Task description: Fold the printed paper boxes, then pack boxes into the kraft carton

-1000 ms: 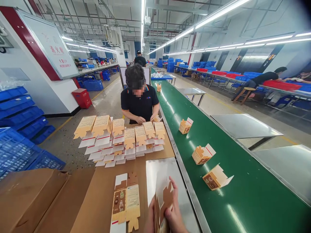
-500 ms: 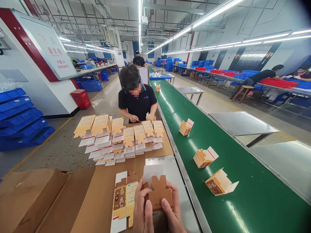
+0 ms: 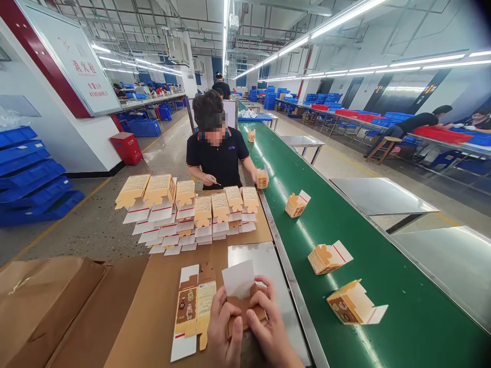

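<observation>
Both my hands grip one small brown carton (image 3: 242, 299) at the bottom centre, its white flap standing up. My left hand (image 3: 224, 335) wraps its left side and my right hand (image 3: 270, 332) presses its right side, thumbs on the folded brown flaps. A flat unfolded carton blank (image 3: 194, 309) lies just left of my hands on brown cardboard. Beyond it stand rows of stacked flat blanks (image 3: 192, 212). A person in a black shirt (image 3: 218, 156) faces me and holds a folded carton (image 3: 262, 178) out over the belt's edge.
A green conveyor belt (image 3: 383, 286) runs along my right with three folded open cartons on it (image 3: 355, 304) (image 3: 328, 257) (image 3: 297, 203) and another far off. A large brown box (image 3: 42, 301) sits at the left. Steel tables, blue crates and other workers fill the hall.
I have folded the carton's brown flaps down and lowered it; the white flap now stands up. The cartons on the belt have moved toward me. The facing person reached a carton toward the belt.
</observation>
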Tool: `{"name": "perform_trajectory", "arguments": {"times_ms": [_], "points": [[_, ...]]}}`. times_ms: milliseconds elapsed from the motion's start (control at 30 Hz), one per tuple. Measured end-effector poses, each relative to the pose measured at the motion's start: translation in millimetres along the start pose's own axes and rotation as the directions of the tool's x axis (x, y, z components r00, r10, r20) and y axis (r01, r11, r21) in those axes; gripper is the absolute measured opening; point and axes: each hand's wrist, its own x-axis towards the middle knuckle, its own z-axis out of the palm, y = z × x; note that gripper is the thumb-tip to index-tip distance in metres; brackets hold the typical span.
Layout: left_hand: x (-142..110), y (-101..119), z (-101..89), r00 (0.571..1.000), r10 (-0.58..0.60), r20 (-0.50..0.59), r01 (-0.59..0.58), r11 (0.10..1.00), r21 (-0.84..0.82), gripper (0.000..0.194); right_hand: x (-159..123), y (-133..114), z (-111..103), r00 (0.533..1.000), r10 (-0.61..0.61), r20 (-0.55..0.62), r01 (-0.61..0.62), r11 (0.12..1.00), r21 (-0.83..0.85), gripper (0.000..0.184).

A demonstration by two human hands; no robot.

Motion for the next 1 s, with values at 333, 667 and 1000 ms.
{"name": "perform_trajectory", "arguments": {"times_ms": [333, 667, 1000], "points": [[9, -21, -11.6, 0.955, -0.296, -0.018, 0.290, 0.946, -0.145, 0.043, -27, 28, -16, 0.893, 0.307, 0.329, -0.414, 0.846, 0.335, 0.079], [-5, -166, -42.8, 0.587, -0.777, -0.229, 0.775, 0.456, 0.438, 0.078, 127, 15, 30, 0.873, 0.459, 0.163, -0.486, 0.803, 0.345, 0.041], [-11, -194, -55.8, 0.548, -0.799, -0.248, 0.824, 0.466, 0.321, 0.060, 229, 15, 69, 0.892, 0.439, 0.106, -0.452, 0.866, 0.212, 0.043]]}}
